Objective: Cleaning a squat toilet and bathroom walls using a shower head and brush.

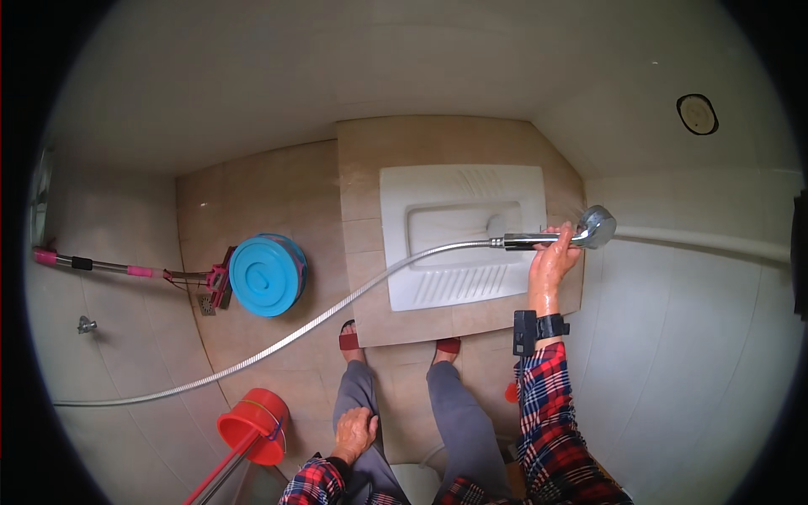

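My right hand [550, 259] is closed around the chrome handle of a handheld shower head [596, 226], held over the right end of a white ceramic squat toilet [464, 287]. Fine water spray seems to show beside the head. A ribbed metal shower hose [328, 310] runs from the handle down to the left, across the floor and wall. My left hand [355, 432] rests on my left knee, fingers loosely bent, holding nothing. The right hand and wrist look wet.
A blue lidded bucket [264, 276] stands on the tiled floor beside a pink mop [148, 271] and a floor drain [206, 305]. A red bucket [252, 416] with poles in it is at lower left. A white pipe [701, 238] runs along the right wall. The toilet's tiled step [429, 326] has a raised edge.
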### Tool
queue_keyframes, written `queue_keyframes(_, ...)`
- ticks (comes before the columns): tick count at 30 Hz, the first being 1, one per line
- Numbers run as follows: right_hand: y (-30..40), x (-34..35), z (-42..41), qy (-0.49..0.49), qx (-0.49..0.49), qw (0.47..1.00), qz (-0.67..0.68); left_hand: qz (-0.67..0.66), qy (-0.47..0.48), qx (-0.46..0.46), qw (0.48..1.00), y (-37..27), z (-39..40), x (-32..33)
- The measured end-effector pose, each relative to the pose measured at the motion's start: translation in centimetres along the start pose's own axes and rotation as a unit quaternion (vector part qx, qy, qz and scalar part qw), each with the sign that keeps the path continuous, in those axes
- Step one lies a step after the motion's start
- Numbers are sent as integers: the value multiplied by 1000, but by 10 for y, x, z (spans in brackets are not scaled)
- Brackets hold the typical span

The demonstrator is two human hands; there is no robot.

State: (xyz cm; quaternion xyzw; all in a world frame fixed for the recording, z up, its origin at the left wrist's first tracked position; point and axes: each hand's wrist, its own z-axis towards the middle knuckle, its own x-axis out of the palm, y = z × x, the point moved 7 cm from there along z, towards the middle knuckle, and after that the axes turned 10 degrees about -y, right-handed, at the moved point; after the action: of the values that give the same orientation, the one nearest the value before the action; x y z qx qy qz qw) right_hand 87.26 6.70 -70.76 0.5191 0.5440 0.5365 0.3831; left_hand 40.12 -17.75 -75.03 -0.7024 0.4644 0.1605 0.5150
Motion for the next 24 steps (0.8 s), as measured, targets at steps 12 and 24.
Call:
queue_keyframes(12,-82,93,-108,218,149,964,-37,4,-23,6,1000,-4,-6,5)
queue_keyframes(24,-96,7,-95,253,77,960,-93,30,-30,-10,999,-10,11,39)
